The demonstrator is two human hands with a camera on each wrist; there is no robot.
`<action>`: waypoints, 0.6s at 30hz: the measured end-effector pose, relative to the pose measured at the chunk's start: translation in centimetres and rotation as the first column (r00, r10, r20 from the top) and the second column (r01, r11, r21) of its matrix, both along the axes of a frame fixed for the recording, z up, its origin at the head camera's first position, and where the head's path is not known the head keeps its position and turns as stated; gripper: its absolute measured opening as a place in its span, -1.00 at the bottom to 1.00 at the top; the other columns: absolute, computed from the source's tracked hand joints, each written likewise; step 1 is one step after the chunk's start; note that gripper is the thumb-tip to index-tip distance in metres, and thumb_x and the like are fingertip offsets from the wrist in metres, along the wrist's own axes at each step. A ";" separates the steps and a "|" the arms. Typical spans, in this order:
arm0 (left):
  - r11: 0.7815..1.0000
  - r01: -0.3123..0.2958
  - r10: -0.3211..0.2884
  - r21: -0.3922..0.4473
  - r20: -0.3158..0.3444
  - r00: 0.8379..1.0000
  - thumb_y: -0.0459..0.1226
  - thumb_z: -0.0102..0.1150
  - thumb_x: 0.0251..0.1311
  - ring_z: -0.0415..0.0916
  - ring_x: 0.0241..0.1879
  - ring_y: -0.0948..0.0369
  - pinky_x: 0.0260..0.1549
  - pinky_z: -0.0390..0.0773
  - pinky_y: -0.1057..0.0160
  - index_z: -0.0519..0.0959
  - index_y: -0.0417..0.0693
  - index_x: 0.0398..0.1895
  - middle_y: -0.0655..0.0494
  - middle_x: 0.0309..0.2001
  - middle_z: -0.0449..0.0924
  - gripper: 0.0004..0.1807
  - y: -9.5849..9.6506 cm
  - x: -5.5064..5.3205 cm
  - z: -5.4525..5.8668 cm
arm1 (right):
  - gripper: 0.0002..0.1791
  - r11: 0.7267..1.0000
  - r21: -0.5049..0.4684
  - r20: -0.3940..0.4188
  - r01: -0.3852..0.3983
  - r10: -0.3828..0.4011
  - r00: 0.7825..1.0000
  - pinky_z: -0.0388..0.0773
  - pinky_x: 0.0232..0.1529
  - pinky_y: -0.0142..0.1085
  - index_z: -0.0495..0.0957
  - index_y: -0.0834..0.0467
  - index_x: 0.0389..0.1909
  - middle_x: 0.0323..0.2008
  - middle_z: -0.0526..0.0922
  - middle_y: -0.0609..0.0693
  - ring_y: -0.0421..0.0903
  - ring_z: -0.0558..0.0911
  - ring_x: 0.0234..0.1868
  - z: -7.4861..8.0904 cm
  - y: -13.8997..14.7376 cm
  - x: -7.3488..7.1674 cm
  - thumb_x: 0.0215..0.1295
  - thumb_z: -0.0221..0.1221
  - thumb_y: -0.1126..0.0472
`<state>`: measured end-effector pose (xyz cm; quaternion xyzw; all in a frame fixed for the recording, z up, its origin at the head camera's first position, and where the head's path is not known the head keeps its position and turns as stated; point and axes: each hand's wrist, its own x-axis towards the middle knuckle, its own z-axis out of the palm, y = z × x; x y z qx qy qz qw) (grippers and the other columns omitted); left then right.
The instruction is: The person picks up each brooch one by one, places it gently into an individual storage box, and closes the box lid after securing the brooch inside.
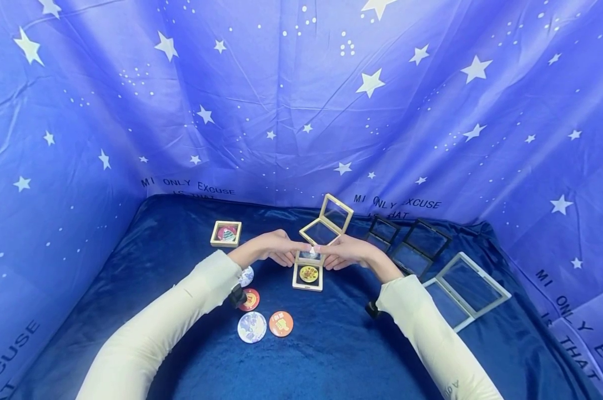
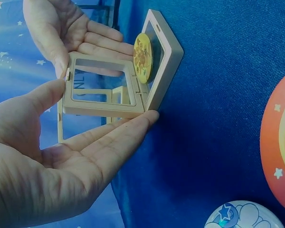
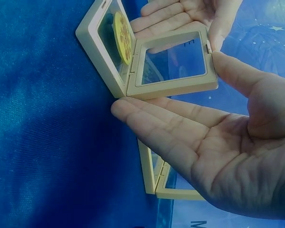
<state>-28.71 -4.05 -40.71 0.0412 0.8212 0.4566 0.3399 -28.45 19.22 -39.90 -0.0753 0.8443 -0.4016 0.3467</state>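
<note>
A small cream-framed display case (image 1: pixel 307 288) with clear windows lies unfolded on the blue cloth. Its base holds a round yellow badge (image 1: pixel 308 274) with a flower-like pattern, while the hinged lid (image 2: pixel 102 113) stands raised. From the left side, my left hand (image 1: pixel 277 248) holds the lid, thumb on its top edge and fingertips down by the hinge (image 2: pixel 140 92). My right hand (image 1: pixel 348 253) grips the opposite side in the same way, its thumb (image 3: pixel 237 71) at the lid's edge. Both thumbs meet near the lid's catch.
Behind the hands stands another open cream case (image 1: pixel 337 206). A closed case (image 1: pixel 215 242) with a badge inside sits at left. Loose round badges, including an orange one (image 1: pixel 281 324) and a blue-white one (image 1: pixel 252 327), lie in front. Black frames (image 1: pixel 428 236) and a white frame (image 1: pixel 486 307) are at right.
</note>
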 end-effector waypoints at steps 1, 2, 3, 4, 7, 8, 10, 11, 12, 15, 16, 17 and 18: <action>1.000 0.002 -0.002 0.004 0.000 1.000 0.12 0.26 0.29 0.74 -0.04 0.01 0.02 0.68 0.13 0.66 -0.30 -0.19 -0.22 -0.05 0.75 -0.43 0.0 0.0 0.0 | -0.35 1.000 -0.004 0.001 -0.001 0.001 1.000 0.63 0.15 -0.07 0.60 0.36 0.17 0.04 0.73 0.29 0.14 0.72 0.11 0.0 0.0 0.0 0.50 0.09 -0.17; 1.000 0.004 -0.004 0.008 -0.001 1.000 0.11 0.26 0.29 0.74 -0.03 0.01 0.03 0.67 0.12 0.66 -0.32 -0.18 -0.22 -0.04 0.74 -0.43 0.0 0.1 0.1 | -0.35 1.000 -0.008 0.000 -0.003 0.003 1.000 0.63 0.16 -0.07 0.60 0.36 0.17 0.04 0.72 0.29 0.14 0.72 0.11 -0.1 0.0 0.0 0.50 0.09 -0.17; 1.000 0.008 -0.008 0.012 -0.002 1.000 0.10 0.26 0.30 0.73 -0.02 0.00 0.05 0.67 0.11 0.66 -0.34 -0.16 -0.23 -0.04 0.74 -0.42 0.0 0.2 0.1 | -0.35 1.000 -0.009 0.000 -0.001 0.001 1.000 0.62 0.16 -0.08 0.60 0.36 0.17 0.05 0.72 0.29 0.13 0.72 0.12 -0.1 0.0 0.0 0.50 0.09 -0.17; 1.000 0.010 -0.010 0.016 -0.005 1.000 0.09 0.25 0.30 0.73 -0.01 -0.01 0.06 0.66 0.11 0.66 -0.37 -0.15 -0.23 -0.03 0.74 -0.41 -0.1 0.2 0.2 | -0.35 1.000 -0.012 -0.003 -0.004 0.004 1.000 0.62 0.16 -0.08 0.59 0.36 0.18 0.06 0.72 0.29 0.13 0.72 0.12 -0.1 0.0 0.0 0.50 0.10 -0.17; 0.999 0.014 -0.014 0.030 -0.013 1.000 0.07 0.25 0.31 0.72 -0.01 -0.02 0.09 0.65 0.09 0.66 -0.43 -0.12 -0.25 -0.04 0.74 -0.39 -0.1 0.5 0.4 | -0.35 1.000 -0.019 -0.014 -0.010 0.009 1.000 0.62 0.17 -0.08 0.59 0.36 0.18 0.09 0.70 0.29 0.13 0.71 0.14 -0.2 0.0 0.1 0.50 0.10 -0.17; 0.999 0.015 -0.015 0.033 -0.016 1.000 0.06 0.25 0.32 0.72 -0.01 -0.02 0.09 0.64 0.09 0.65 -0.44 -0.12 -0.25 -0.04 0.74 -0.39 -0.2 0.5 0.4 | -0.35 1.000 -0.020 -0.019 -0.010 0.010 1.000 0.62 0.17 -0.08 0.59 0.35 0.19 0.09 0.70 0.29 0.14 0.71 0.14 -0.2 0.0 0.1 0.50 0.10 -0.17; 0.999 0.016 -0.015 0.038 -0.027 1.000 0.05 0.26 0.32 0.73 -0.01 -0.02 0.09 0.64 0.09 0.66 -0.45 -0.12 -0.25 -0.06 0.74 -0.40 -0.2 0.6 0.3 | -0.36 1.000 -0.024 -0.030 -0.016 0.015 0.999 0.61 0.18 -0.07 0.59 0.35 0.19 0.11 0.69 0.30 0.14 0.70 0.15 -0.3 0.0 0.1 0.50 0.10 -0.16; 0.999 0.018 -0.017 0.039 -0.033 0.999 0.04 0.26 0.32 0.73 -0.02 -0.02 0.09 0.64 0.09 0.66 -0.44 -0.12 -0.25 -0.07 0.75 -0.41 -0.3 0.6 0.3 | -0.36 1.000 -0.025 -0.035 -0.016 0.015 0.999 0.61 0.18 -0.07 0.59 0.35 0.19 0.12 0.68 0.30 0.14 0.70 0.15 -0.3 0.0 0.1 0.50 0.10 -0.16; 0.999 0.020 -0.018 0.040 -0.036 0.999 0.03 0.27 0.32 0.73 -0.02 -0.02 0.09 0.64 0.09 0.67 -0.44 -0.12 -0.25 -0.07 0.75 -0.42 -0.3 0.6 0.3 | -0.36 0.999 -0.027 -0.040 -0.018 0.017 0.999 0.61 0.18 -0.07 0.59 0.35 0.20 0.13 0.68 0.30 0.14 0.70 0.16 -0.3 0.0 0.1 0.50 0.11 -0.16; 0.999 0.028 -0.026 0.036 -0.050 0.998 0.02 0.29 0.31 0.73 -0.03 0.00 0.08 0.65 0.09 0.69 -0.40 -0.11 -0.22 -0.11 0.76 -0.45 -0.3 0.6 0.2 | -0.37 0.999 -0.030 -0.053 -0.016 0.014 0.999 0.61 0.18 -0.07 0.58 0.36 0.21 0.14 0.67 0.29 0.14 0.69 0.16 -0.4 0.0 0.2 0.49 0.13 -0.14; 0.999 0.032 -0.030 0.034 -0.052 0.998 0.01 0.30 0.30 0.74 -0.03 0.01 0.08 0.65 0.10 0.70 -0.39 -0.12 -0.20 -0.12 0.76 -0.46 -0.4 0.6 0.2 | -0.37 0.999 -0.033 -0.056 -0.017 0.015 0.998 0.61 0.18 -0.07 0.57 0.36 0.21 0.15 0.67 0.28 0.14 0.69 0.16 -0.4 0.0 0.2 0.49 0.14 -0.13; 0.999 0.036 -0.035 0.033 -0.054 0.998 0.02 0.31 0.29 0.74 -0.04 0.02 0.08 0.65 0.10 0.71 -0.38 -0.12 -0.19 -0.13 0.77 -0.47 -0.4 0.6 0.1 | -0.38 0.999 -0.034 -0.061 -0.017 0.015 0.998 0.61 0.17 -0.07 0.57 0.36 0.22 0.15 0.67 0.28 0.14 0.70 0.16 -0.5 0.0 0.3 0.48 0.15 -0.12; 0.999 0.040 -0.038 0.032 -0.054 0.998 0.01 0.32 0.28 0.73 -0.04 0.02 0.08 0.65 0.10 0.71 -0.37 -0.11 -0.18 -0.13 0.77 -0.47 -0.5 0.5 0.1 | -0.38 0.999 -0.039 -0.065 -0.016 0.014 0.998 0.61 0.17 -0.07 0.57 0.36 0.22 0.16 0.67 0.28 0.14 0.70 0.16 -0.5 0.0 0.3 0.48 0.16 -0.10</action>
